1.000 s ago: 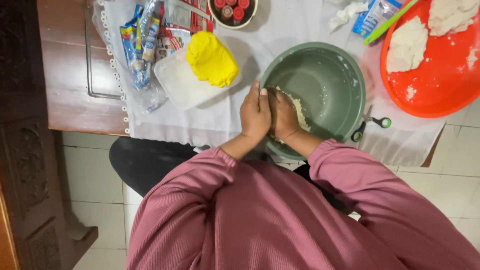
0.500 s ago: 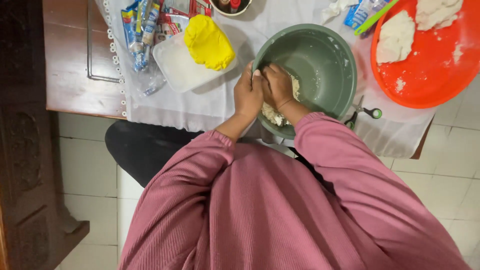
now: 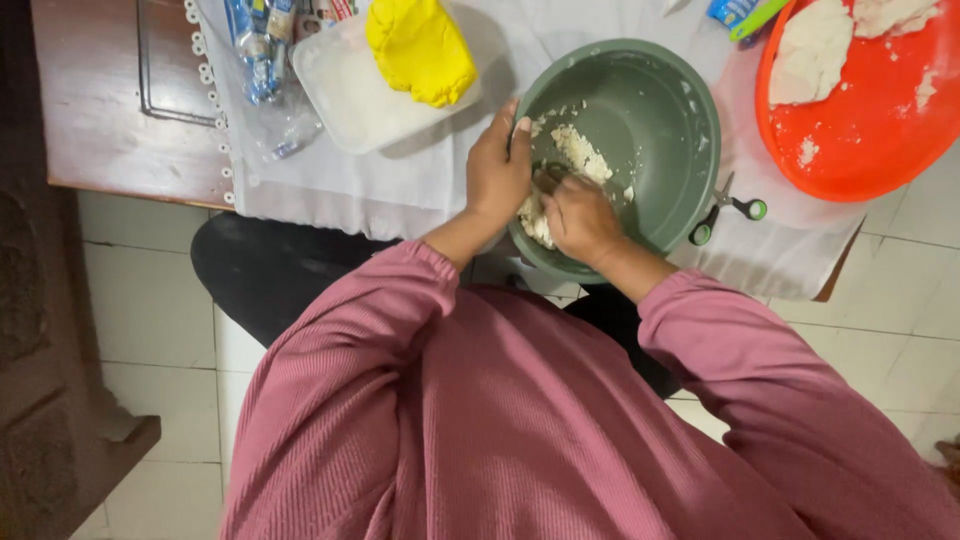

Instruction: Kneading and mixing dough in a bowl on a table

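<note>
Over the near edge of the counter [image 3: 110, 150], the green bowl [image 3: 650, 110] hung partly past the white cloth [image 3: 400, 190], with crumbly pale dough [image 3: 575, 160] inside. The left hand [image 3: 497, 175] curled over the rim, steadying it; the right hand [image 3: 580, 215] was closed, fingers pressed into the dough. Hard downward kneading could probably have tipped the overhanging bowl toward the lap. Small scissors [image 3: 725, 205] lay touching its far side and might have been knocked off.

Up and left of the hands, a clear plastic bag [image 3: 268, 95] holds slim blue, yellow and white packets [image 3: 250, 40] at the tabletop's far edge. Up and right, a blue packet's corner [image 3: 733, 10] peeks in beside a green strip.
</note>
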